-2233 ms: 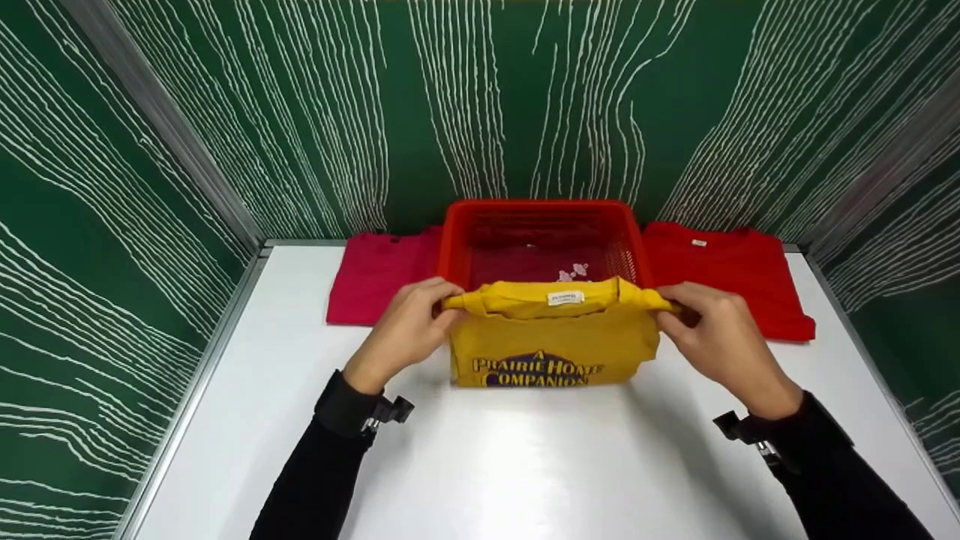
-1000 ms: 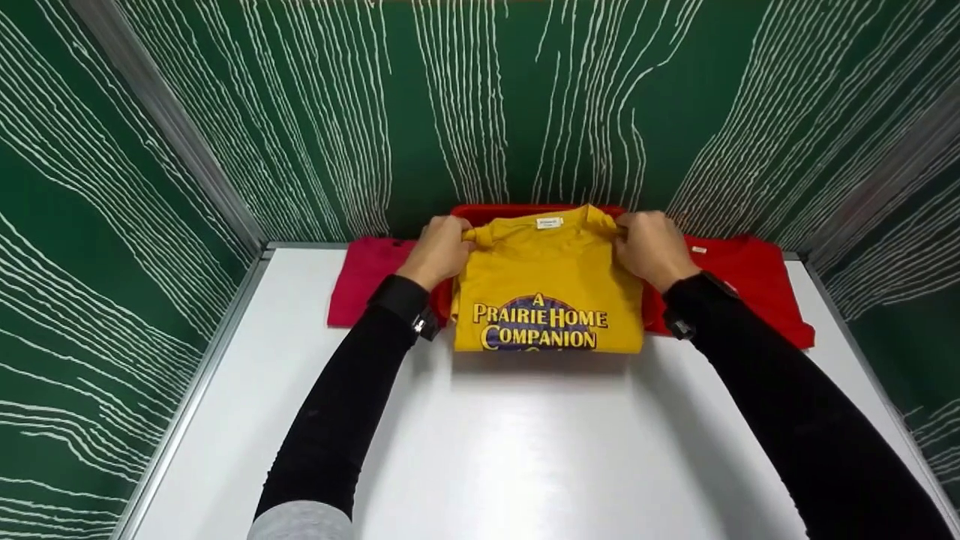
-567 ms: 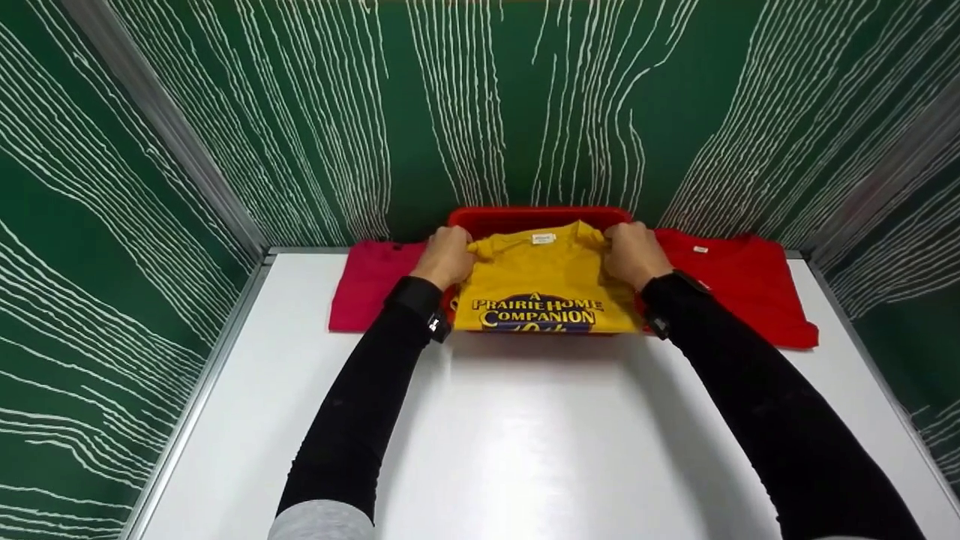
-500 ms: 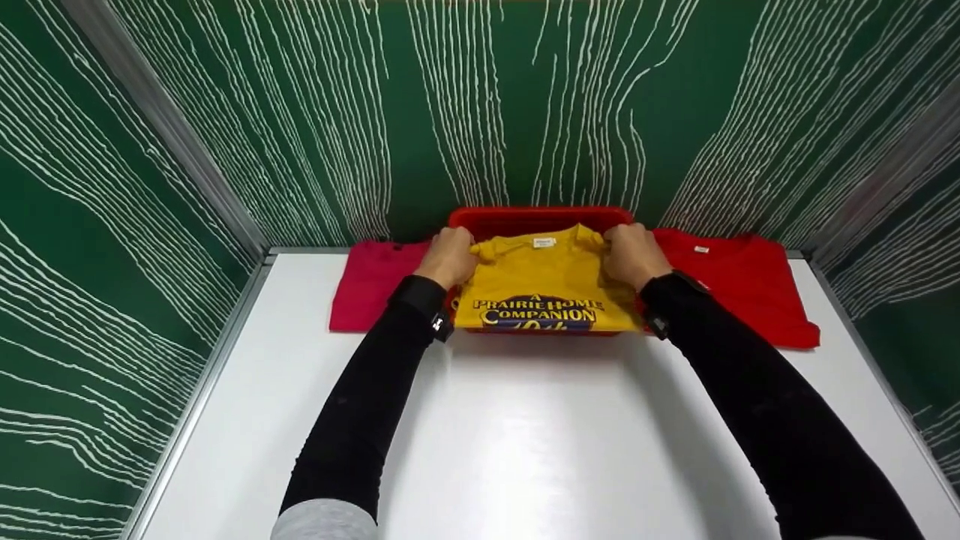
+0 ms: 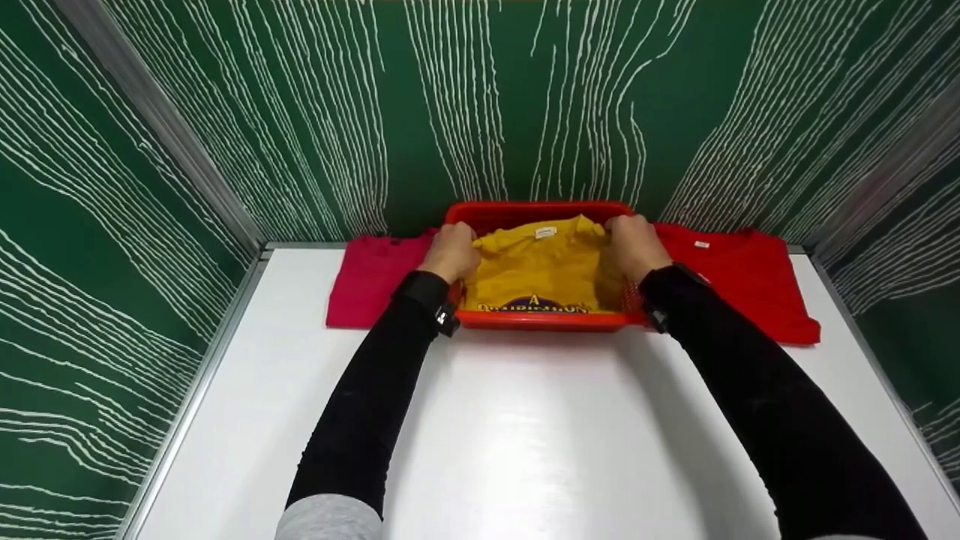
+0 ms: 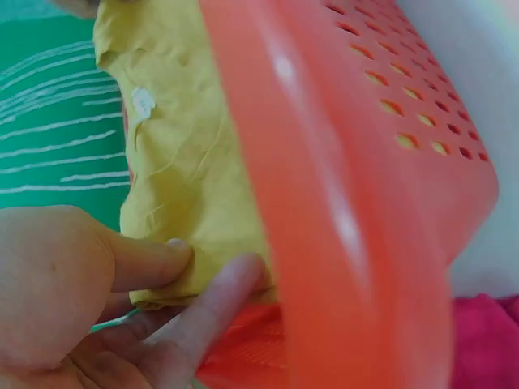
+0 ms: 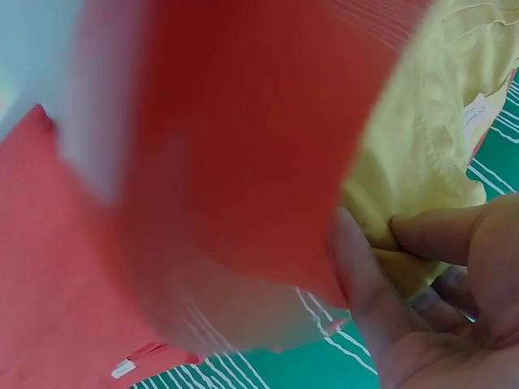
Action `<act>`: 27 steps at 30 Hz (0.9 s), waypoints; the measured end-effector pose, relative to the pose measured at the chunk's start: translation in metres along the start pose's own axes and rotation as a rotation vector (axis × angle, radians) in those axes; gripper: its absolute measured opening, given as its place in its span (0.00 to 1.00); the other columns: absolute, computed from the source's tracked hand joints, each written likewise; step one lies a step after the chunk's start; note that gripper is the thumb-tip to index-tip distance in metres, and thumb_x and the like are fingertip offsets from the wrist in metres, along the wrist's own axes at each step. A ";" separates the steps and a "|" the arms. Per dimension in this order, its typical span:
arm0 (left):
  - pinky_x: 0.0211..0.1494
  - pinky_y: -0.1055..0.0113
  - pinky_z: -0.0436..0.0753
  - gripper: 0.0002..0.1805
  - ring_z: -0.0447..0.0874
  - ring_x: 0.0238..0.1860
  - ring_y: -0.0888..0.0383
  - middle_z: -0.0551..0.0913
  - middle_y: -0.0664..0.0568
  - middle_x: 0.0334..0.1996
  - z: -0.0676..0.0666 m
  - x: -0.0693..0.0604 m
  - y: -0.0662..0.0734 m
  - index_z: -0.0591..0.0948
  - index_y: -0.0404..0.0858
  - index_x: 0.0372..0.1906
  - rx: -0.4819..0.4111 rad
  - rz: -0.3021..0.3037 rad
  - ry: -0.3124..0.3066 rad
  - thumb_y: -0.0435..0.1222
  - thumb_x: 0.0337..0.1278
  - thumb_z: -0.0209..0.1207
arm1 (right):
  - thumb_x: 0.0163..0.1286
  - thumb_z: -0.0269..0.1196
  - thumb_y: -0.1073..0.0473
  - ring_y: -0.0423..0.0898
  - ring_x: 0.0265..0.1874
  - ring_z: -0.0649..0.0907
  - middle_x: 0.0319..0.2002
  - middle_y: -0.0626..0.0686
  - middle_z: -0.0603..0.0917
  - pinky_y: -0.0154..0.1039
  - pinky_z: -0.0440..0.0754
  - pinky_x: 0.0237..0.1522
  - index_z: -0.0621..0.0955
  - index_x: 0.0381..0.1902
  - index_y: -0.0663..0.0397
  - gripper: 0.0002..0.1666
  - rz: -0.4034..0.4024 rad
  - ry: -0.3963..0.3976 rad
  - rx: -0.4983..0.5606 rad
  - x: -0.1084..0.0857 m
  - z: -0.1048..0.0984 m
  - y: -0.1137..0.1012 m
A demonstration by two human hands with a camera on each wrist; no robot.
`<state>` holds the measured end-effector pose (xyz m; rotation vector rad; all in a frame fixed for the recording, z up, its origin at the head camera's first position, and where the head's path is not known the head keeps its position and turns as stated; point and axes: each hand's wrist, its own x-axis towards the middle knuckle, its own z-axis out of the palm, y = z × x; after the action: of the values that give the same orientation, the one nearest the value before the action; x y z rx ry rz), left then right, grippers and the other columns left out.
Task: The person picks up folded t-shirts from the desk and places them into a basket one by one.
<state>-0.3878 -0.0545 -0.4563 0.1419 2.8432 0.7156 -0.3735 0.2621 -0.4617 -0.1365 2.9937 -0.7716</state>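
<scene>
Step, prob.: laying folded yellow tee (image 5: pixel 536 266) in red basket (image 5: pixel 540 322); tee inside, lower edge behind basket's front, collar toward rear. L hand (image 5: pixel 454 251) & R hand (image 5: pixel 636 246) each pinching one top corner of tee, thumb vs. fingers. Next move prob. calls for both hands letting go evenly, w/o dragging collar, then maybe pressing cloth flat. White tabletop (image 5: pixel 525 435), glossy, metal-edged; folded magenta shirt (image 5: pixel 367 281) L of basket, folded red shirt (image 5: pixel 742 274) R. Green walls (image 5: pixel 525 112) w/ wavy white lines, back & sides.

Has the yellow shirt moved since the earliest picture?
Yes: the yellow shirt has gone forward, from the near side of the red basket to inside it.
</scene>
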 end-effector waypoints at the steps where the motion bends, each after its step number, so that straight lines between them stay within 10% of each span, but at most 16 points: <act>1: 0.33 0.65 0.73 0.08 0.73 0.36 0.54 0.77 0.48 0.40 -0.001 0.001 0.000 0.79 0.40 0.35 -0.021 -0.013 -0.001 0.25 0.69 0.62 | 0.67 0.59 0.74 0.64 0.52 0.85 0.54 0.73 0.87 0.61 0.83 0.61 0.86 0.54 0.68 0.20 0.003 -0.002 0.003 0.001 -0.002 0.000; 7: 0.32 0.64 0.72 0.08 0.73 0.38 0.53 0.75 0.48 0.41 -0.003 0.007 0.001 0.78 0.41 0.38 -0.140 -0.075 0.041 0.26 0.68 0.62 | 0.69 0.59 0.74 0.66 0.52 0.84 0.55 0.75 0.86 0.59 0.80 0.57 0.85 0.53 0.71 0.17 0.002 0.006 0.022 0.005 -0.010 -0.001; 15: 0.76 0.57 0.80 0.23 0.81 0.73 0.48 0.81 0.40 0.74 0.005 0.007 0.004 0.75 0.40 0.78 -0.191 -0.057 0.096 0.40 0.88 0.53 | 0.78 0.52 0.65 0.66 0.53 0.82 0.60 0.78 0.82 0.61 0.81 0.60 0.82 0.57 0.73 0.19 0.055 -0.103 -0.025 0.011 -0.006 -0.007; 21: 0.83 0.57 0.73 0.32 0.72 0.82 0.45 0.72 0.41 0.82 0.008 0.005 0.004 0.62 0.41 0.87 -0.139 0.022 0.047 0.34 0.87 0.51 | 0.85 0.45 0.56 0.76 0.85 0.60 0.83 0.81 0.58 0.70 0.62 0.85 0.57 0.87 0.70 0.39 -0.061 -0.215 -0.089 0.009 -0.001 -0.008; 27: 0.78 0.57 0.76 0.32 0.72 0.81 0.48 0.69 0.46 0.85 0.004 -0.010 0.005 0.65 0.39 0.87 -0.130 0.095 -0.043 0.34 0.85 0.52 | 0.83 0.50 0.59 0.75 0.87 0.54 0.82 0.73 0.68 0.70 0.58 0.86 0.69 0.85 0.55 0.35 -0.209 -0.224 -0.076 0.001 0.000 -0.003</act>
<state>-0.3772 -0.0497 -0.4553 0.2702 2.7540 0.9033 -0.3744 0.2595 -0.4601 -0.5106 2.8244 -0.6108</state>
